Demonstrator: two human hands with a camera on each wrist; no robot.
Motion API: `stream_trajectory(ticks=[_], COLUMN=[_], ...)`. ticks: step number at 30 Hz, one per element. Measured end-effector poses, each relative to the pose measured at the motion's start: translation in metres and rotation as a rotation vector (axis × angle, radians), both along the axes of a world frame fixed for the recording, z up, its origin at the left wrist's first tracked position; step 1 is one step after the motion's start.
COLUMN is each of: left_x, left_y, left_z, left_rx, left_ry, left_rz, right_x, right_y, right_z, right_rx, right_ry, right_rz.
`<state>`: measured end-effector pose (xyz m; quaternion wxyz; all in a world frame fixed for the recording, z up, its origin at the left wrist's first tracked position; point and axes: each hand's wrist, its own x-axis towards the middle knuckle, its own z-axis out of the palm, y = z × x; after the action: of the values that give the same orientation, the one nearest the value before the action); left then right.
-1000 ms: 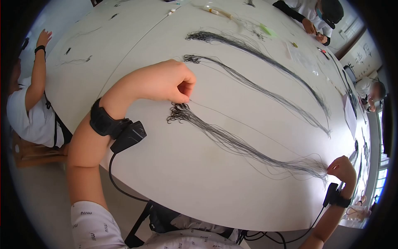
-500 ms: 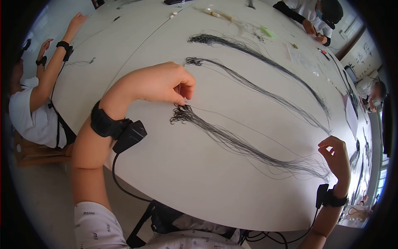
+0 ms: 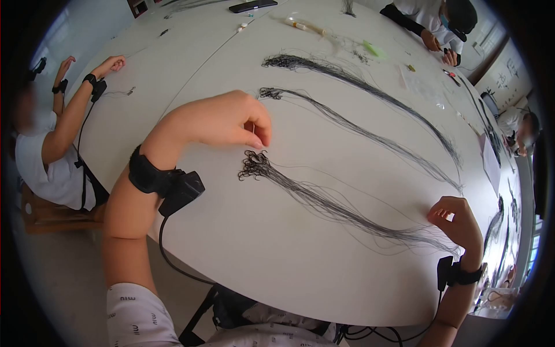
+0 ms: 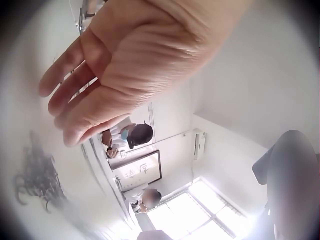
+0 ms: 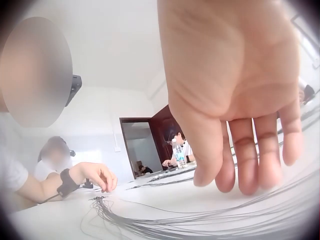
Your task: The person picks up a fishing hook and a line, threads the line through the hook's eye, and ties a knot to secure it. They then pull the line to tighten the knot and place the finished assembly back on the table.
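Observation:
A bundle of black fish hooks with long dark lines (image 3: 341,207) lies across the white table in front of me. Its hooks (image 3: 252,166) gather at the left end, while the thin line tails spread out at the right. Just above the hooks hovers my left hand (image 3: 228,118), thumb and fingers loosely bent downward. Nothing shows between its fingers in the left wrist view, where the hooks (image 4: 39,175) look blurred. Over the line tails is my right hand (image 3: 461,222), with relaxed fingers (image 5: 247,170) and nothing visible in them. One loose line arcs above the bundle.
Two more bundles lie behind: a thinner one (image 3: 347,123) and a thicker one (image 3: 352,76). Farther back are a green piece (image 3: 374,50) and a black phone (image 3: 253,6). Another person's arm (image 3: 75,107) reaches over the table at left; others sit farther off.
My right hand has left the line tails, rising and shifting left. My left hand has let go of the single line, which now rests along the bundle. The person at left has moved their arms.

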<state>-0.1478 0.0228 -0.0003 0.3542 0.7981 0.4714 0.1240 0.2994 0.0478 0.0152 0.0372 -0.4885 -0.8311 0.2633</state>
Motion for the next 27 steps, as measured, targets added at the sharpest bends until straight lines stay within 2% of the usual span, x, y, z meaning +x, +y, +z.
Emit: stream_trajectory(ticks=[1, 3, 4, 6, 7, 15, 18, 27], left_x=[-0.006, -0.021, -0.024, -0.026, -0.030, -0.036, -0.034, -0.033], left_y=[0.003, 0.014, 0.019, 0.029, 0.036, 0.062, 0.065, 0.071], left_z=[0.000, 0.004, 0.006, 0.013, 0.013, 0.003, -0.006, -0.021], left_rx=[0.001, 0.228, 0.229, 0.127, 0.129, 0.012, 0.091, 0.107], left_ry=[0.005, 0.080, 0.084, 0.134, 0.136, 0.227, 0.243, 0.212], left_rz=[0.000, 0.208, 0.206, 0.511, 0.509, 0.362, 0.339, 0.415], right_x=[0.000, 0.000, 0.000, -0.003, -0.005, -0.009, -0.009, -0.006], right_y=[0.001, 0.005, 0.008, 0.011, 0.012, 0.020, 0.022, 0.027], right_z=[-0.001, -0.003, -0.005, -0.006, -0.007, -0.015, -0.016, -0.021], right_rx=[0.015, -0.053, -0.120, -0.179, -0.237, -0.356, -0.392, -0.386], right_ry=[0.024, 0.094, 0.159, 0.230, 0.299, 0.380, 0.391, 0.436], right_rz=[-0.030, -0.101, -0.173, -0.197, -0.219, -0.238, -0.241, -0.268])
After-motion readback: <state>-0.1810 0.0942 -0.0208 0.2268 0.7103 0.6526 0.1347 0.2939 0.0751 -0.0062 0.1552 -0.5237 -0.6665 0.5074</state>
